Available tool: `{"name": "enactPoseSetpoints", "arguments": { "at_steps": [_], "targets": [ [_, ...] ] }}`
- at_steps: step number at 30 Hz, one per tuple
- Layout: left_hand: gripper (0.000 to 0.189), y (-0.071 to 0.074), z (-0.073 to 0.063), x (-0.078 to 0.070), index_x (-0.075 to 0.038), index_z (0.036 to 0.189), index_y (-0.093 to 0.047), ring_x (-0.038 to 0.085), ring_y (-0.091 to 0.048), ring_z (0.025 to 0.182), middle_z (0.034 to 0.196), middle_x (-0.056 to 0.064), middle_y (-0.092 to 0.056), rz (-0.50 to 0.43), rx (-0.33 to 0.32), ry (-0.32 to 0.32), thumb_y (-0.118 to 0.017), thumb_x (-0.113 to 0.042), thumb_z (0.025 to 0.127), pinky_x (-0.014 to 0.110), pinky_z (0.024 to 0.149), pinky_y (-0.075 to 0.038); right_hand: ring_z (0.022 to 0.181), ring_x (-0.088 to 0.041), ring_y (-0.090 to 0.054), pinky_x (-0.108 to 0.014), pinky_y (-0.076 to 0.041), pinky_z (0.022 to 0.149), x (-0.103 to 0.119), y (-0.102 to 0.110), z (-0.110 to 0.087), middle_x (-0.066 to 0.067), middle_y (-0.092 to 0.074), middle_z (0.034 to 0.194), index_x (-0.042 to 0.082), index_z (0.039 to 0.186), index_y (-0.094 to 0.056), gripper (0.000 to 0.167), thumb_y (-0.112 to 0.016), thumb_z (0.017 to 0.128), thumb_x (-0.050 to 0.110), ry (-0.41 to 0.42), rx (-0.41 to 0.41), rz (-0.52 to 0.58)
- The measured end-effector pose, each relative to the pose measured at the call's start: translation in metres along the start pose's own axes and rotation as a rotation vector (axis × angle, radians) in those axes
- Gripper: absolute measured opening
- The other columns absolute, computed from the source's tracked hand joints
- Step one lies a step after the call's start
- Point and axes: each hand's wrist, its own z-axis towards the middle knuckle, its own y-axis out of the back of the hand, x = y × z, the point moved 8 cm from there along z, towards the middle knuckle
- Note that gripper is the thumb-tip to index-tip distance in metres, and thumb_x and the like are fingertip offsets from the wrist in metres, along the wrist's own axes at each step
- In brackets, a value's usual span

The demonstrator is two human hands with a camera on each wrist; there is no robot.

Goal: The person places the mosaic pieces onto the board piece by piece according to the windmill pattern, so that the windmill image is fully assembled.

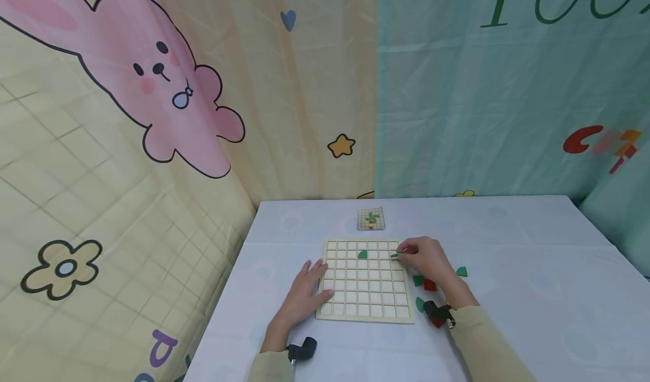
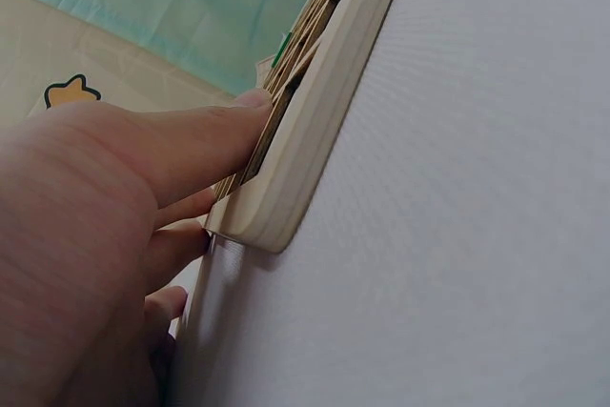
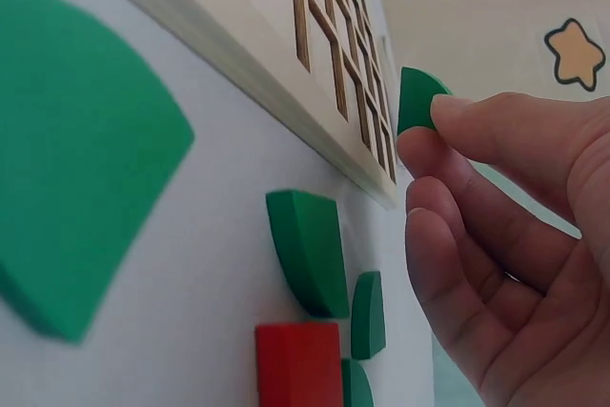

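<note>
A pale wooden grid board (image 1: 364,318) lies on the table, with one green quarter-round block (image 1: 363,254) in a cell of an upper row. My left hand (image 1: 304,292) rests on the board's left edge, fingers spread, thumb on the near part of the rim. In the left wrist view, the left thumb (image 2: 214,140) presses on the corner of the board (image 2: 276,207). My right hand (image 1: 428,258) is over the board's upper right edge. Between its thumb and forefinger it pinches another green quarter-round block (image 3: 416,97), clearly seen in the right wrist view.
Right of the board lie loose green quarter-round blocks (image 3: 310,250) and red blocks (image 3: 297,364), some partly hidden by the right wrist. Behind the board is a small pattern card (image 1: 371,219) with a plant-like picture. Printed curtains (image 1: 304,88) hang beyond the white table (image 1: 533,269).
</note>
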Motion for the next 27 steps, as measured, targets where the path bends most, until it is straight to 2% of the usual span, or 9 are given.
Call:
{"name": "enactPoseSetpoints", "arguments": {
  "at_steps": [13, 17, 27],
  "targets": [
    [0.068, 0.001, 0.0, -0.001, -0.013, 0.154, -0.043, 0.033, -0.009, 0.153, 0.163, 0.004, -0.031, 0.0, 0.005, 0.0, -0.067, -0.039, 0.096, 0.063, 0.117, -0.019, 0.078, -0.013, -0.063, -0.035, -0.054, 0.07, 0.018, -0.016, 0.004, 0.007, -0.07, 0.082, 0.017, 0.091, -0.077, 0.006, -0.079, 0.087, 0.013, 0.063, 0.011, 0.024],
    [0.069, 0.001, 0.0, 0.0, -0.013, 0.154, -0.043, 0.033, -0.009, 0.153, 0.163, 0.004, -0.031, -0.005, 0.004, 0.003, -0.067, -0.039, 0.096, 0.064, 0.116, -0.019, 0.074, -0.012, -0.062, -0.035, -0.053, 0.067, 0.025, -0.021, 0.003, 0.007, -0.067, 0.078, 0.015, 0.091, -0.075, 0.005, -0.079, 0.088, 0.014, 0.092, 0.023, 0.029],
    [0.068, 0.002, -0.001, -0.002, -0.012, 0.153, -0.044, 0.035, -0.01, 0.153, 0.163, 0.005, -0.031, -0.007, 0.003, 0.004, -0.068, -0.037, 0.095, 0.064, 0.116, -0.019, 0.072, -0.013, -0.059, -0.034, -0.05, 0.065, 0.037, -0.034, 0.002, 0.007, -0.066, 0.077, 0.016, 0.087, -0.074, 0.006, -0.08, 0.087, 0.013, 0.105, 0.05, 0.048]
  ]
}}
